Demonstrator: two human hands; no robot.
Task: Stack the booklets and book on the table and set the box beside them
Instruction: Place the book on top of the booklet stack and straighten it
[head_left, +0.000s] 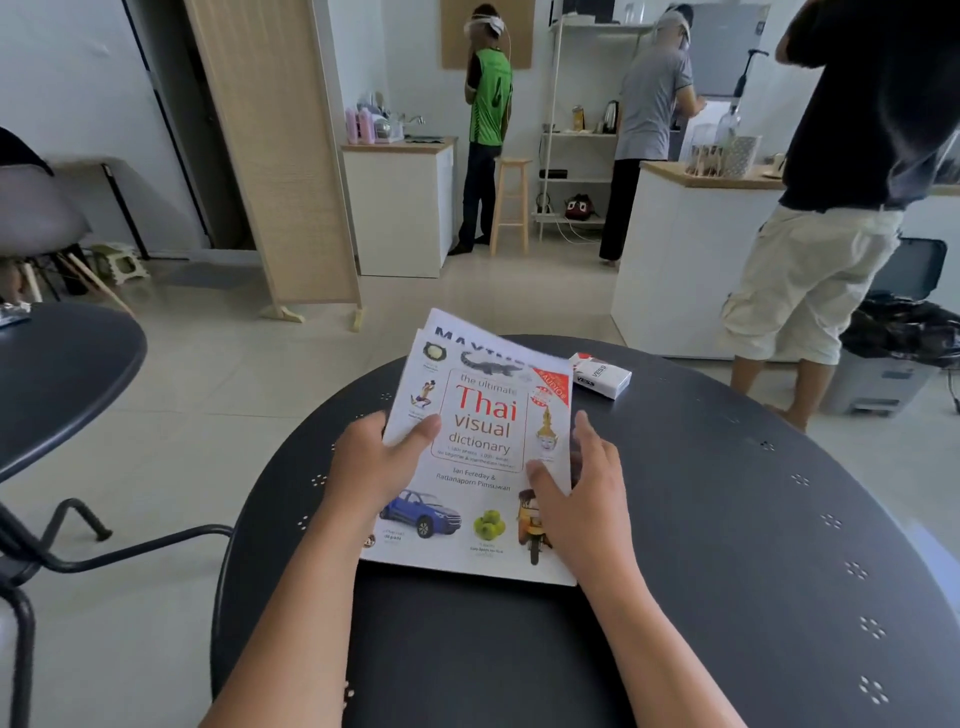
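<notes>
A white book titled "Thai visual dictionary" (480, 457) lies on top of a pile on the round black table (727, 519). A white booklet with blue letters (457, 330) sticks out from under its far edge. My left hand (376, 460) grips the pile's left edge, thumb on the cover. My right hand (576, 488) rests flat on the book's right side with fingers spread. A small white and red box (600, 374) lies on the table just beyond the book's far right corner, apart from both hands.
Another dark round table (62, 374) and a black chair frame (52, 545) are at the left. A folding screen (280, 156), white counters and a wooden stool (511, 202) stand beyond. Three people stand at the back and right, one close to the table's far right.
</notes>
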